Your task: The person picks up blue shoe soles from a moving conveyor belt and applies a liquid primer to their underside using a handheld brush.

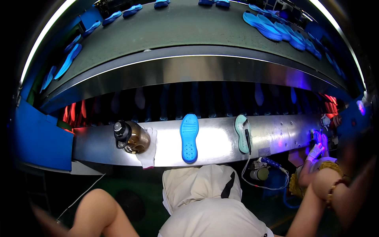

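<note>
My left hand is out of sight; only a blurred sliver of what seems to be my left arm (45, 221) shows at the lower left rim. On the right, a beaded bracelet (334, 192) circles my wrist beside my bare right knee (321, 183). The fingers of my right hand are hidden or smeared, so its grip is unclear. A blue shoe sole (189, 138) lies upright in the middle of the metal ledge before me. Right of it rests a pale green sole (242, 134) with a dark, pen-like tool (247, 139) across it, its white cord hanging down.
A brown bottle (138, 138) stands on a white cloth (148, 152) at the ledge's left. Beyond, a conveyor belt (173, 31) carries several blue soles (262, 25). At right, another person's gloved hand (316, 152) holds a shoe-like item under violet light. A cord-wrapped container (259, 173) hangs below the ledge.
</note>
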Demonstrator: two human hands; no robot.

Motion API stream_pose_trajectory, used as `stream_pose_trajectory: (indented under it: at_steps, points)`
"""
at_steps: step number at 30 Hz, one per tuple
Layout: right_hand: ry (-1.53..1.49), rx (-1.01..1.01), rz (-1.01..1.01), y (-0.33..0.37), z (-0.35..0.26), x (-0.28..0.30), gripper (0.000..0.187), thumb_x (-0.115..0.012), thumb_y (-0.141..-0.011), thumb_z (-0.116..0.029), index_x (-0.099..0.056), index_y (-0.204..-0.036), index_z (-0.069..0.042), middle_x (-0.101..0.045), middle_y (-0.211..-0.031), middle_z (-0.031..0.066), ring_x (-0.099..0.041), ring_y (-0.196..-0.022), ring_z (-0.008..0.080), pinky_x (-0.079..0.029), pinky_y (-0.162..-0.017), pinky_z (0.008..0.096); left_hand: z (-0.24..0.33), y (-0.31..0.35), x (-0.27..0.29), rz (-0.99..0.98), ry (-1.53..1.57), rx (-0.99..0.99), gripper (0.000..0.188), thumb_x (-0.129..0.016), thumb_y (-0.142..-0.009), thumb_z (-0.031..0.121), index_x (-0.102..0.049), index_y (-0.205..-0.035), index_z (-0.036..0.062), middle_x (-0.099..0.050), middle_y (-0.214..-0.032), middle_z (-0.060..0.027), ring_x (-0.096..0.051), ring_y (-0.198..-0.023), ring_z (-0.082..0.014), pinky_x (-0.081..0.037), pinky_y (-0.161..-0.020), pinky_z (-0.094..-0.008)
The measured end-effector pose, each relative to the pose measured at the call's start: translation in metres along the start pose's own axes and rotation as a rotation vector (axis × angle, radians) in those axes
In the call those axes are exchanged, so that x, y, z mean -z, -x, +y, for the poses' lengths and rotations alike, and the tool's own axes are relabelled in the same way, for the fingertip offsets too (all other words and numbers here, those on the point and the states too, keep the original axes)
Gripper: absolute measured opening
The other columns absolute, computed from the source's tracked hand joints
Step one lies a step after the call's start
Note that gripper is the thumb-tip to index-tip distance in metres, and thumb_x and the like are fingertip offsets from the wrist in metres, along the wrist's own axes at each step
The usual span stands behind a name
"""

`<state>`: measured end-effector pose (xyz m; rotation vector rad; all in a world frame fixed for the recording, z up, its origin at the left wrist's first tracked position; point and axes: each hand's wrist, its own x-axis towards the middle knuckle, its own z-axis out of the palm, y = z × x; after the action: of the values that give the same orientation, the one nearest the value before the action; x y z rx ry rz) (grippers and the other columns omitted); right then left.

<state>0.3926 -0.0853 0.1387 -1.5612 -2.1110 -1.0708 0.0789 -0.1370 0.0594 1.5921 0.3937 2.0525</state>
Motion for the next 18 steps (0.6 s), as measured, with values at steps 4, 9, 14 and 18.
stream_pose_trajectory:
  at_steps: [4, 9, 14, 18]
  points:
    - [0.356, -0.051, -0.233, 0.002, -0.055, 0.002, 0.01, -0.038, -0.085, -0.018, -0.036, -0.076, -0.014, -0.032, -0.066, 0.0038, -0.033, -0.057, 0.0156, -0.027, -0.052, 0.0277, 0.013, 0.006, -0.002, 0.036, -0.029, -0.005, 0.015, -0.055, -0.081, 0.011, -0.045, -0.07, 0.0078, -0.042, -0.07, -0.0038, -0.045, -0.066, -0.0176, -0.034, -0.06, -0.0265]
    - [0.707, 0.002, -0.506, 0.006, -0.097, 0.019, 0.012, -0.036, -0.085, -0.019, -0.034, -0.074, -0.015, -0.029, -0.062, 0.0027, -0.031, -0.053, 0.0147, -0.026, -0.048, 0.027, 0.012, 0.008, -0.005, 0.059, -0.001, 0.005, 0.017, -0.055, -0.08, 0.011, -0.043, -0.068, 0.0086, -0.04, -0.067, -0.0031, -0.043, -0.062, -0.0164, -0.033, -0.057, -0.0248]
    - [0.842, 0.065, -0.629, 0.004, -0.11, 0.041, 0.015, -0.035, -0.086, -0.02, -0.033, -0.071, -0.016, -0.027, -0.057, 0.0017, -0.029, -0.048, 0.0138, -0.025, -0.044, 0.0263, 0.02, 0.009, -0.013, 0.078, 0.01, 0.007, 0.02, -0.055, -0.08, 0.011, -0.041, -0.065, 0.0094, -0.037, -0.064, -0.0024, -0.042, -0.059, -0.0151, -0.032, -0.053, -0.0231]
    - [0.894, 0.109, -0.701, 0.002, -0.113, 0.046, 0.017, -0.033, -0.086, -0.021, -0.031, -0.07, -0.018, -0.025, -0.054, 0.0008, -0.028, -0.044, 0.013, -0.024, -0.041, 0.0258, 0.017, 0.01, -0.017, 0.103, 0.015, 0.009, 0.023, -0.055, -0.08, 0.011, -0.039, -0.063, 0.0101, -0.035, -0.062, -0.0018, -0.04, -0.056, -0.0141, -0.031, -0.051, -0.0218]
